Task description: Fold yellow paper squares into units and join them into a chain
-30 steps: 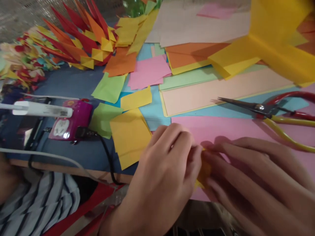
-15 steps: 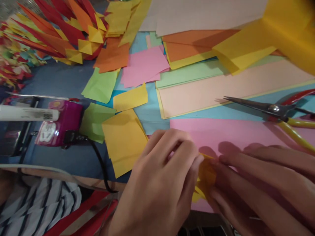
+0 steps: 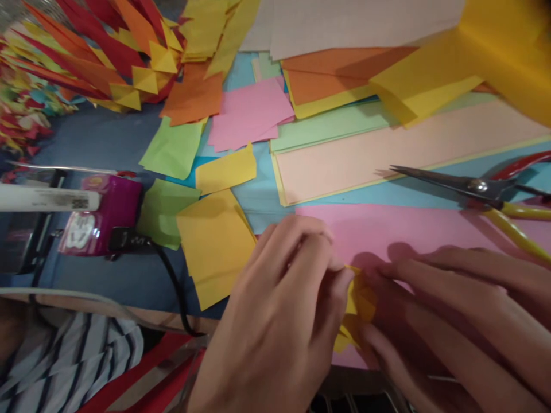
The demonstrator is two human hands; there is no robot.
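In the head view, a small piece of folded yellow paper [image 3: 361,303], sharply creased into angular facets, is held between both hands over a smooth pink sheet [image 3: 357,229]. Its left edge is pinched by the bent fingers of the left hand [image 3: 279,304]; its right side is grasped by the longer-stretched fingers of the right hand [image 3: 456,315]. Beyond the right hand, scissors [image 3: 481,185] with tapering dark metal blades and glossy red and yellow handles can be seen. Flat mustard squares [image 3: 215,246] are stacked unevenly near the left hand. At the upper left, a paper model [image 3: 124,63] is formed of red and orange spikes and yellow triangular folds
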